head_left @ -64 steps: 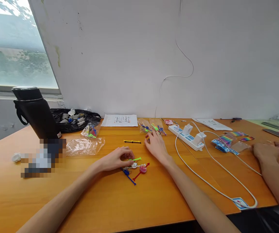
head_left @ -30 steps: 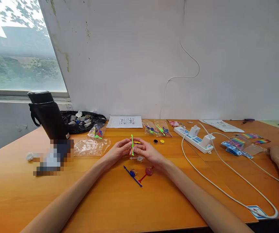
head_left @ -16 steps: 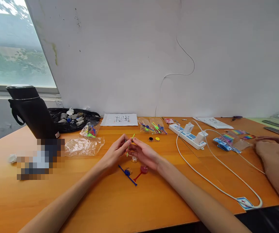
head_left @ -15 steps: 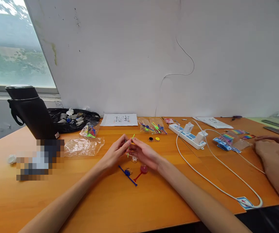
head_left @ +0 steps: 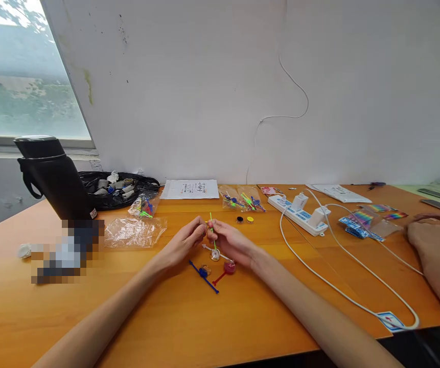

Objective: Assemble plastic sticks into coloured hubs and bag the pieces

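Note:
A thin green plastic arrow (head_left: pixel 211 225) stands nearly upright in the pinch of my right hand (head_left: pixel 231 242). Beside it, my left hand (head_left: pixel 189 236) has its fingertips closed together; whatever sits between them is too small to tell. Just below my hands lies a clear round piece with a white arrow (head_left: pixel 214 254). Nearer to me, a blue arrow spinner (head_left: pixel 203 273) rests on the table (head_left: pixel 181 327), with a red arrow spinner (head_left: pixel 229 267) to its right. A black disc (head_left: pixel 239 220) and a yellow disc (head_left: pixel 250 220) lie beyond my right hand.
Clear plastic wrap (head_left: pixel 135 232) and a tilted black bottle (head_left: pixel 56 179) are on the left. Bags of coloured arrows (head_left: pixel 245 199) lie by the wall. A power strip (head_left: pixel 300 217) trails white cables on the right, where another person's hand (head_left: pixel 430 232) is.
The green arrow has swung more upright and now sits in my right hand's fingers. My left fingertips have drawn apart from it, and the white arrow piece below shows more fully.

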The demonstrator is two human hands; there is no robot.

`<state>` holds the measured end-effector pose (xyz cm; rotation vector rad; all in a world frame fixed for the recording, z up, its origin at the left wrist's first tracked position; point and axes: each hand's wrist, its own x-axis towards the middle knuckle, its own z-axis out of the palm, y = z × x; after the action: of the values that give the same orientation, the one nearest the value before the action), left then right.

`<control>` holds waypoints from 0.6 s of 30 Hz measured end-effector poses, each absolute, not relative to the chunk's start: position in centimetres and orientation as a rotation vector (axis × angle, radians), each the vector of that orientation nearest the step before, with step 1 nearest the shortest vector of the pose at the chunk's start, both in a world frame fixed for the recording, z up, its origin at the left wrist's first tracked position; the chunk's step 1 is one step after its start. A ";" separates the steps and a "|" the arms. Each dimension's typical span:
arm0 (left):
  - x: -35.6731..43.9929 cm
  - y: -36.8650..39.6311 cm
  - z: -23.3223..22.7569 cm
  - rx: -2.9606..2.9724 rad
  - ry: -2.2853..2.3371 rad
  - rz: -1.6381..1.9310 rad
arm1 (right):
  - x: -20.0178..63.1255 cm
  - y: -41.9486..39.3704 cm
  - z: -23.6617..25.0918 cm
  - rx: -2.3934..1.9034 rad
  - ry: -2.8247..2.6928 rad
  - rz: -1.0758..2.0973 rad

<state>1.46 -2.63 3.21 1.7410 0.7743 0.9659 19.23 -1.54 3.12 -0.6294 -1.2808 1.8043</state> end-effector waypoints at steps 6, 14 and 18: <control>1.7 -2.3 2.8 1.857 0.950 1.046 | 20.1 -0.1 3.4 -0.718 -1.162 1.622; 1.6 -1.2 1.1 1.627 1.197 1.247 | 21.3 2.7 0.9 -0.946 -1.310 0.926; 1.7 -0.8 0.6 1.607 1.170 1.235 | 20.9 3.9 0.2 -0.999 -1.509 0.701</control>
<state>1.71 -0.85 0.59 1.6067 1.1698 1.2347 20.91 3.92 0.17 -0.9986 -1.5089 0.7007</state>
